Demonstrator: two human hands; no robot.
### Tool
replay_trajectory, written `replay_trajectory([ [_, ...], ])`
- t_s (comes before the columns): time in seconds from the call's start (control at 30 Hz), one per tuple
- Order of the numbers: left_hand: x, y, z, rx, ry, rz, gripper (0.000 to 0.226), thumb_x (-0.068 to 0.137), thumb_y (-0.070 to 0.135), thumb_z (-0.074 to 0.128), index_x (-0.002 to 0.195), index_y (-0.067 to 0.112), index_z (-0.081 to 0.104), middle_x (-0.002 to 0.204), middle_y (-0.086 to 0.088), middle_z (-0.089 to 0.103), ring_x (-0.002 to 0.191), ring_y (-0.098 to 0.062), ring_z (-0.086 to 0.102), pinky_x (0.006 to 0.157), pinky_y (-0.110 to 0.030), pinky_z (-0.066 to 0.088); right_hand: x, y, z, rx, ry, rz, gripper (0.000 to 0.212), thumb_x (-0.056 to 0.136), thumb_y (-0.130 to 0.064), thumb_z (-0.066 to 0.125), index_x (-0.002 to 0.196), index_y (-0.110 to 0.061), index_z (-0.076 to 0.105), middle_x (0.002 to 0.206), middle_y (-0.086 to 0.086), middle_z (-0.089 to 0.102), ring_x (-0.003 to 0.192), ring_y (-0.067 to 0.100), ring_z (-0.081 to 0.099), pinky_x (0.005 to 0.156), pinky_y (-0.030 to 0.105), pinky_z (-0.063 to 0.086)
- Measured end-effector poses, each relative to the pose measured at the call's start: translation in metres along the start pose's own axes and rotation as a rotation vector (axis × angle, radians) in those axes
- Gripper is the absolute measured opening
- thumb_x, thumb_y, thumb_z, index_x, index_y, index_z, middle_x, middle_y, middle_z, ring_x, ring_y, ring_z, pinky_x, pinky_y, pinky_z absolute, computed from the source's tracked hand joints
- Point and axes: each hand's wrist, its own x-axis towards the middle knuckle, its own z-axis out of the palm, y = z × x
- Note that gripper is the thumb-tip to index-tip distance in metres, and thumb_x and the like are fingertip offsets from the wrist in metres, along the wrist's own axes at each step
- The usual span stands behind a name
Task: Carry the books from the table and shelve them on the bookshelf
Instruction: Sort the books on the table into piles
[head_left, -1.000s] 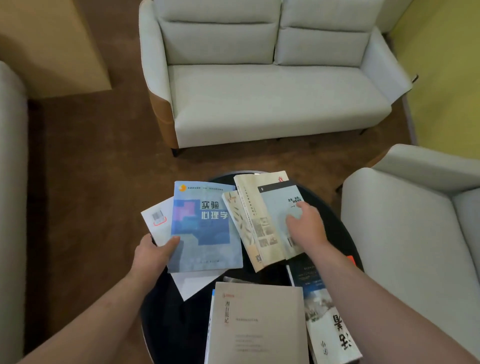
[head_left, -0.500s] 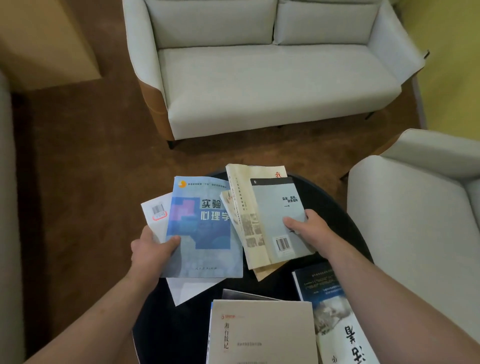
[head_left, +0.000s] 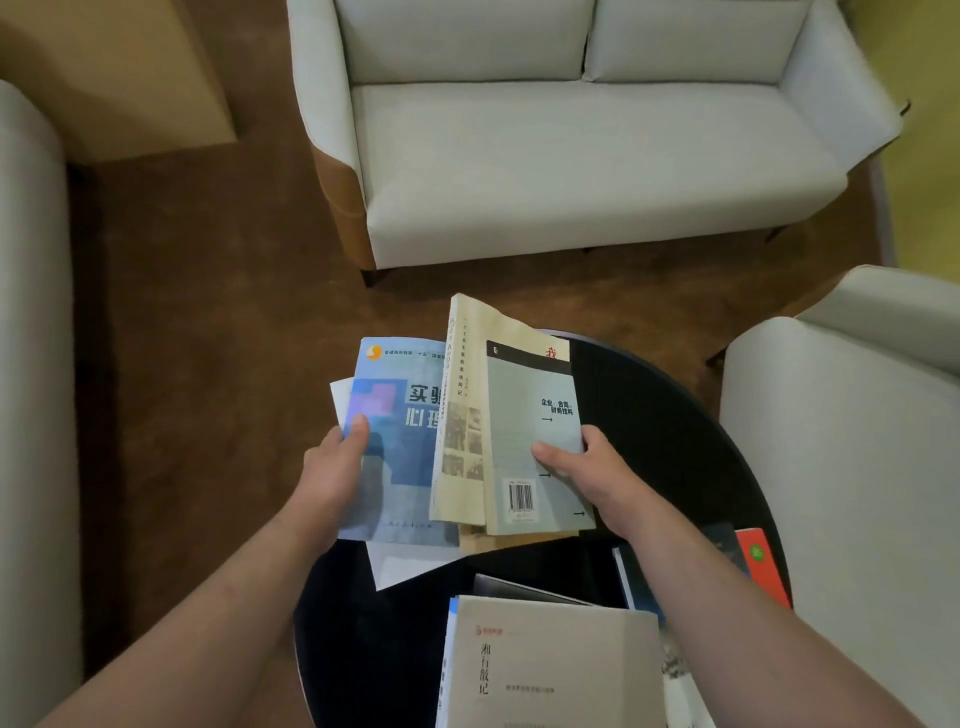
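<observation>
Along the bottom edge of the frame, saw a grey book lying flat on the round black table, with a dark book and a red book at lower right, partly hidden by the right forearm. Counted these as not yet gathered.

Just above, at centre left, found the left hand gripping a blue book by its left edge, thumb pressed on the cover, the other fingers out of sight underneath. Noted a white book poking out below it; could not tell whether caught in the same grip. At centre, found the right hand pinching a pale grey-green book at its right edge, thumb laid across the cover, fingers curled round from beneath, with a cream book fanned out under it and overlapping the blue one. Took both bundles to be tilted and raised off the tabletop.

Judged the step as merging two handfuls into one pile. To do it well, needed to slide the right bundle squarely onto the blue book, line up the spines, and clamp from below before reaching for more, given loosely fanned paperbacks liable to slip.

Farther up, made out brown carpet, a white armchair at right and a white sofa across the top. Saw no bookshelf anywhere.
</observation>
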Motion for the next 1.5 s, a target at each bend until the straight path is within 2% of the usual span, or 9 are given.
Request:
replay_trajectory([
  [0.13, -0.013, 0.011, 0.002, 0.068, -0.015, 0.076, 0.033, 0.095, 0.042, 0.058, 0.118, 0.019, 0.060, 0.115, -0.007, 0.068, 0.094, -0.026, 0.070, 0.069, -0.036, 0.058, -0.008, -0.005, 0.007, 0.071, 0.034, -0.085, 0.063, 0.082, -0.021, 0.085, 0.130, -0.028, 0.044, 0.120, 0.001, 0.066, 0.104, 0.021, 0.070, 0.086, 0.043, 0.059],
  [0.23, -0.014, 0.006, 0.001, 0.063, 0.056, 0.138, 0.017, 0.095, 0.029, 0.060, 0.106, 0.017, 0.065, 0.102, -0.009, 0.072, 0.090, -0.028, 0.071, 0.078, -0.046, 0.061, -0.015, -0.018, 0.015, -0.006, 0.027, -0.127, 0.063, 0.084, -0.019, 0.083, 0.130, -0.029, 0.041, 0.117, -0.005, 0.063, 0.101, 0.015, 0.067, 0.072, 0.032, 0.055],
  [0.43, -0.018, 0.016, -0.012, -0.238, -0.016, -0.089, 0.027, 0.096, 0.029, 0.053, 0.086, 0.006, 0.063, 0.089, -0.018, 0.071, 0.075, -0.028, 0.065, 0.068, -0.038, 0.052, -0.020, -0.033, 0.028, -0.051, -0.061, -0.075, 0.046, 0.089, -0.028, 0.078, 0.124, -0.028, 0.048, 0.113, -0.005, 0.068, 0.097, 0.017, 0.070, 0.071, 0.033, 0.056],
  [0.63, -0.006, 0.013, -0.016, -0.181, -0.154, -0.035, 0.018, 0.093, 0.015, 0.067, 0.107, 0.004, 0.066, 0.102, -0.016, 0.076, 0.082, -0.026, 0.074, 0.069, -0.037, 0.059, -0.018, -0.029, 0.002, 0.175, -0.217, 0.063, 0.029, 0.098, -0.032, 0.065, 0.125, -0.021, 0.065, 0.111, 0.009, 0.079, 0.099, 0.031, 0.077, 0.086, 0.049, 0.060],
  [0.9, -0.011, 0.015, -0.001, 0.134, 0.010, 0.106, 0.037, 0.082, 0.022, 0.080, 0.103, 0.008, 0.054, 0.099, -0.007, 0.066, 0.087, -0.021, 0.068, 0.062, -0.032, 0.054, -0.014, -0.013, -0.002, 0.397, -0.227, 0.144, 0.036, 0.097, -0.026, 0.064, 0.131, -0.016, 0.063, 0.119, 0.016, 0.075, 0.110, 0.038, 0.072, 0.090, 0.052, 0.058],
  [1.03, -0.017, 0.015, -0.006, -0.088, -0.048, 0.107, 0.031, 0.095, 0.039, 0.065, 0.096, 0.011, 0.053, 0.103, -0.007, 0.064, 0.086, -0.018, 0.063, 0.075, -0.037, 0.051, -0.018, -0.027, 0.023, 0.232, -0.260, 0.026, 0.029, 0.097, -0.018, 0.066, 0.126, -0.022, 0.064, 0.115, 0.008, 0.078, 0.106, 0.031, 0.075, 0.091, 0.051, 0.059],
  [1.17, -0.023, 0.014, -0.003, -0.272, -0.018, 0.131, 0.048, 0.101, 0.046, 0.045, 0.137, 0.014, 0.045, 0.138, -0.008, 0.058, 0.112, -0.022, 0.064, 0.083, -0.038, 0.054, -0.017, -0.039, 0.041, 0.038, -0.314, -0.034, 0.023, 0.100, -0.026, 0.063, 0.123, -0.028, 0.064, 0.116, 0.000, 0.077, 0.103, 0.022, 0.074, 0.082, 0.038, 0.057],
  [1.4, -0.026, -0.002, 0.007, -0.279, -0.162, 0.312, 0.059, 0.094, 0.068, 0.038, 0.149, 0.054, 0.025, 0.155, 0.003, 0.042, 0.136, -0.028, 0.050, 0.102, -0.061, 0.047, -0.011, -0.046, 0.073, 0.263, -0.250, -0.089, 0.034, 0.106, -0.035, 0.050, 0.139, -0.043, 0.048, 0.122, -0.002, 0.073, 0.107, 0.023, 0.074, 0.085, 0.046, 0.061],
  [1.5, -0.039, 0.005, 0.007, -0.318, -0.159, 0.320, 0.045, 0.103, 0.037, 0.047, 0.145, 0.045, 0.036, 0.139, 0.008, 0.058, 0.122, -0.020, 0.064, 0.087, -0.045, 0.060, -0.005, -0.045, 0.073, 0.252, -0.273, -0.090, 0.042, 0.106, -0.035, 0.049, 0.147, -0.041, 0.042, 0.126, -0.002, 0.072, 0.113, 0.023, 0.072, 0.097, 0.051, 0.057],
])
